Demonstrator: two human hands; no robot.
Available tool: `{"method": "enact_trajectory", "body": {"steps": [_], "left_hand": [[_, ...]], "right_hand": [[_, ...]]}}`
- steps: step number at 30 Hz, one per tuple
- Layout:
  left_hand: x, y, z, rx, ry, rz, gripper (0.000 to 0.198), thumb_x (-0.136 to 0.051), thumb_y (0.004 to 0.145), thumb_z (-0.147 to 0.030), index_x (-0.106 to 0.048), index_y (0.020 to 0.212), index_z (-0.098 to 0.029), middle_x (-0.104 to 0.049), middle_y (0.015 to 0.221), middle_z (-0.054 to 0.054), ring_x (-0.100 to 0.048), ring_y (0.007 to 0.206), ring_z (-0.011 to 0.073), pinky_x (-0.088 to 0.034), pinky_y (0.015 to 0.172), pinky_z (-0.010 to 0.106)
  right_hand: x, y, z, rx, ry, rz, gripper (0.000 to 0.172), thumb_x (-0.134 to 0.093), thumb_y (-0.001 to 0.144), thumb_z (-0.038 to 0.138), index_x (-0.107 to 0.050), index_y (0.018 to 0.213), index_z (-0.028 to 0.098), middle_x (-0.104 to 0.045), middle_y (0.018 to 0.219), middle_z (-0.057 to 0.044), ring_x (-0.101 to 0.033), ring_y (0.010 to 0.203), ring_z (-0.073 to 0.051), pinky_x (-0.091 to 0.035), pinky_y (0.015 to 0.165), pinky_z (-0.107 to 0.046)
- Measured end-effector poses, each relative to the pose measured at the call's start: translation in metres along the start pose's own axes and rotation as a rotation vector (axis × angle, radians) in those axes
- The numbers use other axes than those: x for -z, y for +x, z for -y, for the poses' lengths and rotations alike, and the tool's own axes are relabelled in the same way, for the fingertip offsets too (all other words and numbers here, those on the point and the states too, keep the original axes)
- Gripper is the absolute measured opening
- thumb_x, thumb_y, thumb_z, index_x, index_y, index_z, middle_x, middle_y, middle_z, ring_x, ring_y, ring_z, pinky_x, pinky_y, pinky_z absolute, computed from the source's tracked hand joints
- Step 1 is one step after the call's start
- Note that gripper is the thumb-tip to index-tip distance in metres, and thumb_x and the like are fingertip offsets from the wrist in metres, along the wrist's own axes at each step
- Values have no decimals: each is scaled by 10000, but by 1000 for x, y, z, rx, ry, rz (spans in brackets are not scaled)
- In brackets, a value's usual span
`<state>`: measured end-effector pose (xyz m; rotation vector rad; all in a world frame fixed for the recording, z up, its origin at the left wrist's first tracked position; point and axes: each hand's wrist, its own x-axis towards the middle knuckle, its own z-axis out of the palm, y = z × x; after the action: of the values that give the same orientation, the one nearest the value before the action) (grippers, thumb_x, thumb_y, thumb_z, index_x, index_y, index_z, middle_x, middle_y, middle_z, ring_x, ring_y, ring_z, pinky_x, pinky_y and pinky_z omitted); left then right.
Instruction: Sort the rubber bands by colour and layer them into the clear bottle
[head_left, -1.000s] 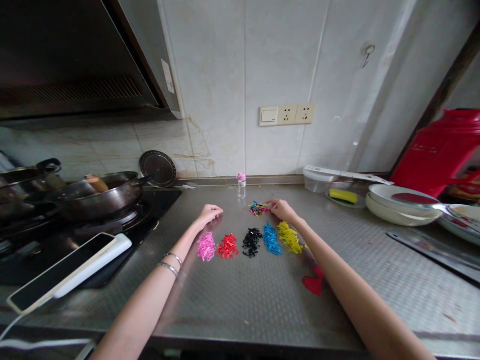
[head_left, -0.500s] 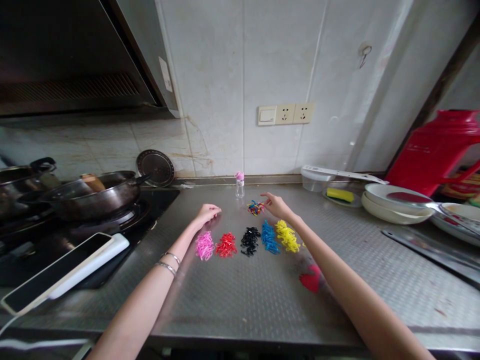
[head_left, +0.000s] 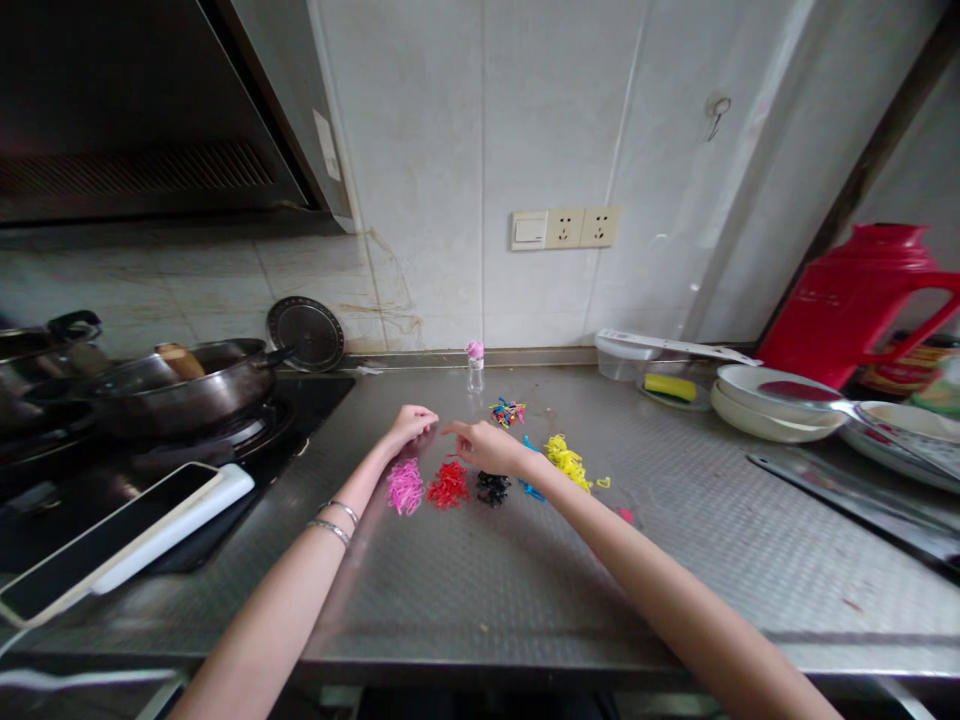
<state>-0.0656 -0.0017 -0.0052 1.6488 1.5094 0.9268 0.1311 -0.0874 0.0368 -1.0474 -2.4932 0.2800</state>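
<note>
Small rubber bands lie on the counter in piles by colour: pink (head_left: 406, 488), red (head_left: 448, 486), black (head_left: 493, 488), blue (head_left: 532, 490) and yellow (head_left: 567, 462). Behind them is a smaller mixed-colour pile (head_left: 508, 411). My right hand (head_left: 480, 444) hangs above the red and black piles, fingers pinched, with a thin red band showing at the thumb; the forearm partly covers the blue pile. My left hand (head_left: 411, 424) rests on the counter behind the pink pile, fingers curled together, nothing visible in them.
A small clear bottle with a pink cap (head_left: 475, 367) stands near the wall. At left are a phone on a white device (head_left: 127, 540) and a stove with a pan (head_left: 187, 395). Bowls (head_left: 780, 410), a cleaver-like blade (head_left: 855, 505), a yellow sponge (head_left: 670, 387) and a red thermos (head_left: 847, 310) occupy the right.
My right hand has moved left and nearer from beside the mixed pile to above the red and black piles. My left hand stays put. The view has shifted slightly.
</note>
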Motion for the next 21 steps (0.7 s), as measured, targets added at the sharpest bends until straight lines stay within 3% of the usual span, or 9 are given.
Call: {"method": "enact_trajectory", "body": {"steps": [4,7,14,21], "left_hand": [[0,-1,-1,4,11,0,275,-573,651,-346,-648,768,-108,-484,488,-30,-334,327,37,-212,341,179],[0,0,-1,2,-7,-3,236,-587,642,-321,-647,729,-110,-495,487,-24,-339,341,36,-219,351,176],[-3,0,-1,-9,15,-33,201,-587,639,-292,-656,704,-115,-523,497,-9,-364,365,48,-238,372,180],[-6,0,-1,-89,61,-44,153,-594,616,-244,-660,649,-110,-572,522,21,-485,486,92,-338,474,189]], "right_hand": [[2,-3,-3,57,84,15,487,-465,728,110,-479,1202,223,-652,837,-21,-574,706,-109,-377,605,-172],[15,-10,-19,17,124,-44,451,-466,742,127,-492,1188,195,-650,844,-23,-567,699,-99,-394,637,-181],[51,-55,-91,-282,77,-243,347,-476,732,159,-581,1062,176,-658,772,-25,-566,660,-108,-417,633,-198],[47,-106,-154,-596,210,-376,336,-439,713,174,-584,1015,135,-657,700,-22,-557,528,-97,-430,530,-195]]}}
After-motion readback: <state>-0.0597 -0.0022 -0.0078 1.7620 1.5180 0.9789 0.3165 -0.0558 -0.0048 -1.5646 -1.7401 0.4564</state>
